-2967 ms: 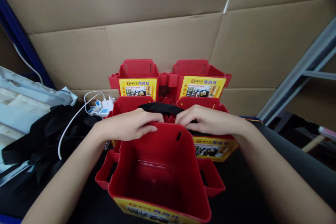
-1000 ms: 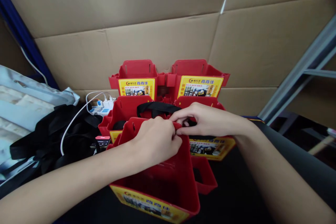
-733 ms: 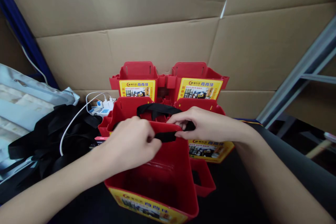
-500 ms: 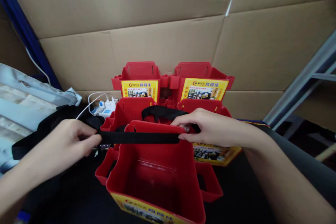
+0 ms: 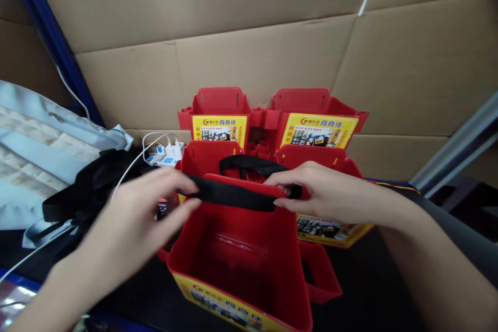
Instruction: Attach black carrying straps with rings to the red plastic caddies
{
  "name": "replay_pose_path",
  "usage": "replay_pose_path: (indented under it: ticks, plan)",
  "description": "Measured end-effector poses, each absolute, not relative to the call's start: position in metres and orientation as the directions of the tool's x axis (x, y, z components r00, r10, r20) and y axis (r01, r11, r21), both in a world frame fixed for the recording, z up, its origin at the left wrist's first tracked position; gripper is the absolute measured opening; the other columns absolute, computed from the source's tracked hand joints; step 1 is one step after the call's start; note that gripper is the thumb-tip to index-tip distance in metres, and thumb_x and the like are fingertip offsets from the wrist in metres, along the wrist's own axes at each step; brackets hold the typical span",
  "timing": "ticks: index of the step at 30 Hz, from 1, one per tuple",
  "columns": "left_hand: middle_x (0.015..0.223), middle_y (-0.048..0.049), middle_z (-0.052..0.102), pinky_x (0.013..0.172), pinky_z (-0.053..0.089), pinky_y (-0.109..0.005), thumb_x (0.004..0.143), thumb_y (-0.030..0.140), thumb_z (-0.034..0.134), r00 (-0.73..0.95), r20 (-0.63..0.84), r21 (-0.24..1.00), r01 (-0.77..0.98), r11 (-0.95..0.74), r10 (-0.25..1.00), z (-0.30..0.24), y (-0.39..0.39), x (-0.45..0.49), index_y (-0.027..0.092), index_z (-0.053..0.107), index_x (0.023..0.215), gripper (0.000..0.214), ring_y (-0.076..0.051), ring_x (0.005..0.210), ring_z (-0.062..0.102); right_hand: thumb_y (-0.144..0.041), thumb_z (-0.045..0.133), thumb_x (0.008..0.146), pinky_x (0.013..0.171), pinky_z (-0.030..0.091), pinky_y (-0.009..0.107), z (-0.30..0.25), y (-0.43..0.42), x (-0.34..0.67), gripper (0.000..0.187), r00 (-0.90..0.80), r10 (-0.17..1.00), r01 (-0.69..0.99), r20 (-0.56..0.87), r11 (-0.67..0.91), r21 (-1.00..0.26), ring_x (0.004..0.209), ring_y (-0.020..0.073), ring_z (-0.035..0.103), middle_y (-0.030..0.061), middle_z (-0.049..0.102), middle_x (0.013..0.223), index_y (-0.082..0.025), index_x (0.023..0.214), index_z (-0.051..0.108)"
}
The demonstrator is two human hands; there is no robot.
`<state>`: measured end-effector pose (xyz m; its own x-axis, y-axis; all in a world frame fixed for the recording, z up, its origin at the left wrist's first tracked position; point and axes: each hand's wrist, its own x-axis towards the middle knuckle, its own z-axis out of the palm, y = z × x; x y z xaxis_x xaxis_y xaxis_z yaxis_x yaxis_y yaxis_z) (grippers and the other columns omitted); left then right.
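Note:
A red plastic bin (image 5: 241,264) with a yellow label stands open in front of me. A black webbing strap (image 5: 233,194) runs across its far rim. My left hand (image 5: 148,218) pinches the strap's left end between thumb and fingers. At the bin's far right corner my right hand (image 5: 322,192) is closed on the strap's other end, where it meets the rim. A second loop of black strap (image 5: 249,164) arches just behind.
Several more red bins (image 5: 221,114) with yellow labels stand behind, against a cardboard wall (image 5: 249,57). Left of them lie a white power strip with chargers (image 5: 165,154), a heap of black straps (image 5: 89,187) and a pale bag (image 5: 35,140). A grey metal rack (image 5: 459,150) rises at right.
My left hand drew the strap out to the left through the bin's rim, then came back toward the bin, leaving the strap less taut. The right hand stayed at the far right corner.

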<state>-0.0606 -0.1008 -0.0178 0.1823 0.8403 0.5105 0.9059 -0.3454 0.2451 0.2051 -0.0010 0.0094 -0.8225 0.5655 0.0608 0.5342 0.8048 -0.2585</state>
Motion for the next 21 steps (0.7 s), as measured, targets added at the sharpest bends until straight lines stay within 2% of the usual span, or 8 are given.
replay_pose_path:
  ticks: [2,4,7,10,14,18,21]
  plan:
    - [0.114,-0.0008,0.056,0.07,0.05,-0.024,0.085,0.03,0.045,0.395,0.438,0.183,0.841,-0.51,0.808,-0.018,-0.095,-0.036,0.026,0.051,0.11,0.025,-0.014,0.086,0.06,-0.024,0.047,0.081,0.053,0.034,0.018,0.009,-0.001,0.205,0.018,-0.82,0.569,0.536,0.061,0.802,-0.264,0.056,0.0068,0.048,-0.0053,0.058,0.067,-0.024,0.091,0.062]
    - [0.12,-0.0043,0.053,0.076,0.051,-0.03,0.086,0.027,0.043,0.483,0.35,0.118,0.827,-0.55,0.802,-0.018,-0.086,-0.017,0.023,0.046,0.117,0.031,-0.018,0.09,0.061,-0.024,0.046,0.081,0.054,0.034,0.018,0.009,-0.002,0.204,0.019,-0.82,0.569,0.535,0.064,0.8,-0.271,0.057,0.007,0.049,-0.0052,0.059,0.068,-0.024,0.092,0.062]
    - [0.109,-0.0072,0.058,0.074,0.051,-0.035,0.086,0.026,0.043,0.486,0.272,0.06,0.853,-0.519,0.831,-0.017,-0.076,0.002,0.018,0.048,0.112,0.028,-0.023,0.09,0.062,-0.025,0.046,0.081,0.054,0.035,0.019,0.009,-0.001,0.204,0.02,-0.822,0.565,0.529,0.067,0.802,-0.277,0.058,0.0076,0.051,-0.0045,0.061,0.07,-0.024,0.092,0.062]
    - [0.097,-0.0085,0.062,0.064,0.051,-0.035,0.083,0.029,0.046,0.441,0.232,0.018,0.889,-0.457,0.867,-0.015,-0.073,0.014,0.016,0.05,0.105,0.026,-0.026,0.083,0.063,-0.025,0.046,0.081,0.054,0.035,0.02,0.008,0.0,0.205,0.02,-0.826,0.56,0.527,0.062,0.806,-0.268,0.058,0.0083,0.051,-0.0041,0.062,0.072,-0.024,0.094,0.062]
    - [0.08,-0.0078,0.065,0.055,0.049,-0.035,0.082,0.031,0.048,0.368,0.207,0.001,0.927,-0.376,0.907,-0.013,-0.071,0.025,0.015,0.049,0.106,0.029,-0.026,0.071,0.064,-0.024,0.046,0.082,0.055,0.035,0.02,0.009,0.0,0.205,0.02,-0.826,0.562,0.532,0.054,0.807,-0.255,0.059,0.0089,0.052,-0.0039,0.062,0.072,-0.024,0.094,0.062]
    - [0.078,-0.0061,0.065,0.057,0.047,-0.033,0.083,0.027,0.046,0.385,0.192,0.002,0.919,-0.393,0.902,-0.01,-0.066,0.029,0.018,0.056,0.094,0.017,-0.024,0.068,0.064,-0.022,0.045,0.081,0.054,0.034,0.02,0.01,-0.002,0.203,0.019,-0.825,0.564,0.537,0.038,0.803,-0.259,0.057,0.0083,0.05,-0.0045,0.061,0.07,-0.023,0.091,0.061]
    - [0.076,-0.0053,0.065,0.057,0.045,-0.03,0.085,0.023,0.042,0.42,0.197,0.02,0.902,-0.432,0.886,-0.01,-0.067,0.025,0.019,0.059,0.085,0.018,-0.021,0.068,0.064,-0.022,0.045,0.081,0.054,0.034,0.02,0.009,-0.002,0.203,0.017,-0.824,0.565,0.536,0.036,0.799,-0.273,0.059,0.0088,0.051,-0.0045,0.06,0.07,-0.023,0.089,0.061]
